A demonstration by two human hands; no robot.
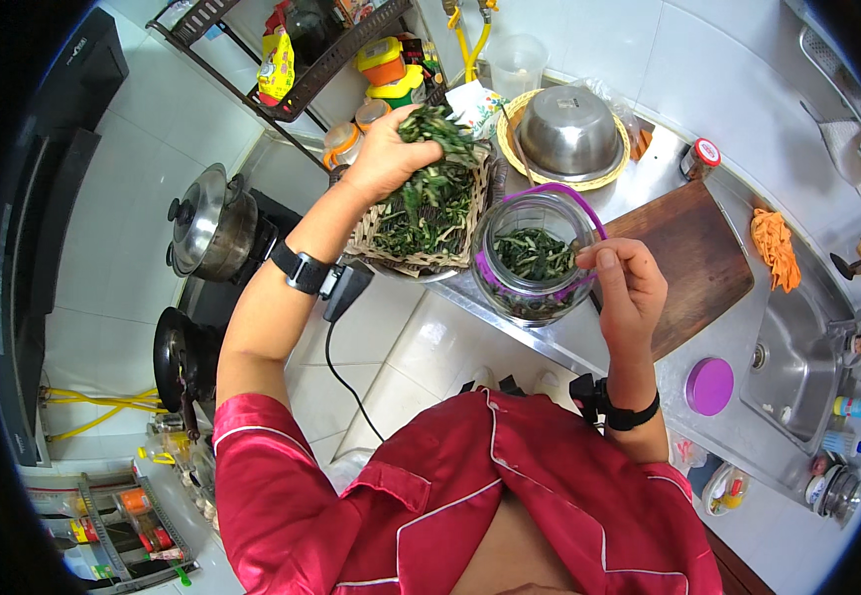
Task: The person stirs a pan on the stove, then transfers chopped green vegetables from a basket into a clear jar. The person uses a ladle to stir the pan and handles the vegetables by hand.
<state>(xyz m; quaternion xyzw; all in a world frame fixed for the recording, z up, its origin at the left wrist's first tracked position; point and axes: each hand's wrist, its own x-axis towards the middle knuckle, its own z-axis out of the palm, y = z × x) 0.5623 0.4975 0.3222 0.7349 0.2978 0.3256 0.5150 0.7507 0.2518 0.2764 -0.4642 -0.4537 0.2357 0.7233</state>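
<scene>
My left hand (389,156) grips a clump of dark green chopped leafy vegetable (439,130) above a square wicker basket (360,242). Loose pieces of the same chopped greens (419,229) lie in the basket below. To its right, a wide-mouthed glass jar (501,297) stands uncovered near the counter's front edge, partly filled with greens (535,253). At the jar's right rim, my right hand (628,286) has thumb and fingers pinched together, holding the jar there beside its purple carrying handle (575,195). The fingers hide part of this handle.
A wooden cutting board (687,260) lies right of the jar. Beyond are a purple lid (709,387), a sink (791,372) and an orange cloth (775,249). An upturned steel bowl (570,134) sits behind. Leftward are a lidded pot (211,223) and a wok (174,357).
</scene>
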